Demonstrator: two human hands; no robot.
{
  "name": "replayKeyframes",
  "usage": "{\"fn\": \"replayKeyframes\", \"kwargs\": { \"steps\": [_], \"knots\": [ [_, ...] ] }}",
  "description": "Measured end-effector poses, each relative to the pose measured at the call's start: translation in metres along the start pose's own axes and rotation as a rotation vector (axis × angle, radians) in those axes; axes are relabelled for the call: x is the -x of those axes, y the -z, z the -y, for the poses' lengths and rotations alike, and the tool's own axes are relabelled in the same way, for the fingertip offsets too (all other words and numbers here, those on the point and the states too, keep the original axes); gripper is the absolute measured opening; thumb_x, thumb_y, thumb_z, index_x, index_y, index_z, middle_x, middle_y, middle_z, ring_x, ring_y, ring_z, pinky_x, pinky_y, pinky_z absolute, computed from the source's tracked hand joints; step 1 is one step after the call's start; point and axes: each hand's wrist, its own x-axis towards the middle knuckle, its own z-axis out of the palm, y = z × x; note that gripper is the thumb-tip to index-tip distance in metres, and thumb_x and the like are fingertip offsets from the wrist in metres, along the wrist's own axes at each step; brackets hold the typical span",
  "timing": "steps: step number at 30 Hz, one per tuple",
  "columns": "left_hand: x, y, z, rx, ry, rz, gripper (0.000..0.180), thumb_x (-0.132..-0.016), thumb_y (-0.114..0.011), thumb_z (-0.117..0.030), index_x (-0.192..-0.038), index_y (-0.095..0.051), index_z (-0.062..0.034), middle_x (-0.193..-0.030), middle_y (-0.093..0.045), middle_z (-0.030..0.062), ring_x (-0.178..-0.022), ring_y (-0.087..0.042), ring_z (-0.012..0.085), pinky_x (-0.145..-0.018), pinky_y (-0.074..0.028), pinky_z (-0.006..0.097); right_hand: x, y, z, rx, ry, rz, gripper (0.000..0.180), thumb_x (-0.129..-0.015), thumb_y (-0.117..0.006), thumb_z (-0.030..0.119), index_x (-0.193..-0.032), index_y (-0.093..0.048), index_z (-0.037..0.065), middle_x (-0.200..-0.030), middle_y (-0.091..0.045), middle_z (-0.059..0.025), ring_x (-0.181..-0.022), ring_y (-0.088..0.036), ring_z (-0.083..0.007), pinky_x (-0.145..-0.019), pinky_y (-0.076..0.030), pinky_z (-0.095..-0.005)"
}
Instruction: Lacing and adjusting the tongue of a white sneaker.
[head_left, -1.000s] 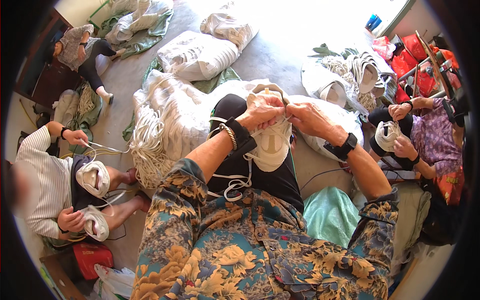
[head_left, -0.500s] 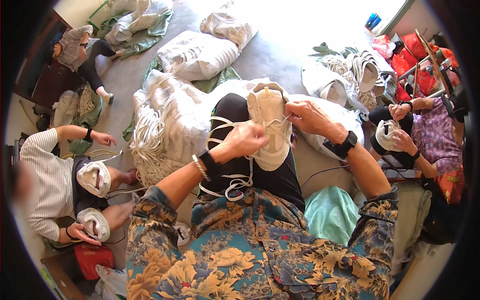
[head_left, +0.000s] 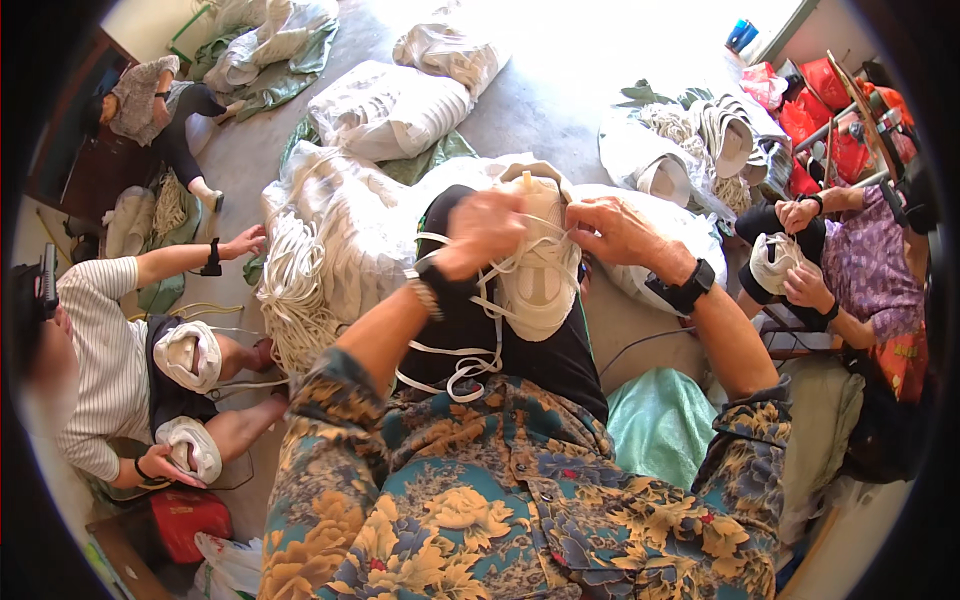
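Observation:
A cream sneaker [head_left: 540, 295] lies over my dark-trousered lap, toe toward me. A white shoelace [head_left: 465, 362] crosses its front, with a loose length looping over my left thigh. My left hand [head_left: 487, 232], smeared by motion, is curled above the sneaker's left side, with lace running from beneath it; its fingertips are not clear. On the right side, the thumb and forefinger of my right hand [head_left: 622, 237] pinch at the sneaker's edge beside the crossed lace. What lies exactly between those fingertips is partly hidden.
White bags of shoe parts [head_left: 390, 110] and a bundle of laces [head_left: 295, 275] lie ahead and left. A striped-shirted person [head_left: 115, 340] sits left, with white shoe uppers on both knees; another person [head_left: 870, 260] handles one at right. Green cloth [head_left: 660, 425] lies by my right thigh.
My left hand has moved up and slightly left, toward the sneaker's opening. My right hand stays at the sneaker's right edge. The person at left has stretched an arm toward the lace bundle.

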Motion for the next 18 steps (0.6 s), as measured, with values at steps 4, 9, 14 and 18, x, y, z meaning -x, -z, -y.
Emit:
{"fn": "replayKeyframes", "kwargs": {
  "steps": [4,9,14,18],
  "knots": [
    [0.051,0.055,0.109,0.368,0.264,-0.233,0.014,-0.076,-0.051,-0.011,-0.069,-0.057,-0.0007,-0.049,-0.049,0.0073,-0.044,-0.046,0.0151,-0.045,-0.039,0.033,-0.008,0.001,0.006,-0.131,-0.094,0.015,0.014,-0.081,-0.055,0.014,-0.091,-0.061,0.006,-0.072,-0.059,-0.0137,-0.066,-0.058,-0.0276,-0.061,-0.044,-0.0357],
    [0.097,0.074,0.089,1.107,0.734,0.013,0.004,-0.085,-0.052,-0.01,-0.087,-0.05,-0.0066,-0.054,-0.046,0.0004,-0.04,-0.04,0.0111,-0.038,-0.034,0.024,-0.038,-0.01,0.043,-0.22,0.043,-0.268,0.02,-0.083,-0.054,0.012,-0.1,-0.061,0.005,-0.076,-0.061,-0.0138,-0.072,-0.06,-0.026,-0.065,-0.046,-0.0351],
    [0.086,0.082,0.069,1.828,0.352,0.182,0.004,-0.089,-0.048,-0.007,-0.093,-0.05,-0.0074,-0.061,-0.05,0.001,-0.051,-0.049,0.0131,-0.048,-0.042,0.022,-0.037,-0.062,0.084,0.014,0.198,-0.052,0.015,-0.082,-0.052,0.012,-0.091,-0.058,0.002,-0.081,-0.061,-0.0116,-0.08,-0.059,-0.0324,-0.08,-0.044,-0.0422],
    [0.078,0.061,0.078,1.898,0.416,-0.001,0.01,-0.09,-0.048,-0.012,-0.096,-0.049,-0.0041,-0.1,-0.058,0.0146,-0.072,-0.057,0.0201,-0.055,-0.046,0.023,-0.027,-0.002,0.019,-0.855,0.018,-0.242,0.012,-0.078,-0.051,0.011,-0.077,-0.059,0.001,-0.07,-0.059,-0.0082,-0.066,-0.057,-0.0164,-0.06,-0.045,-0.0293]
  ]
}}
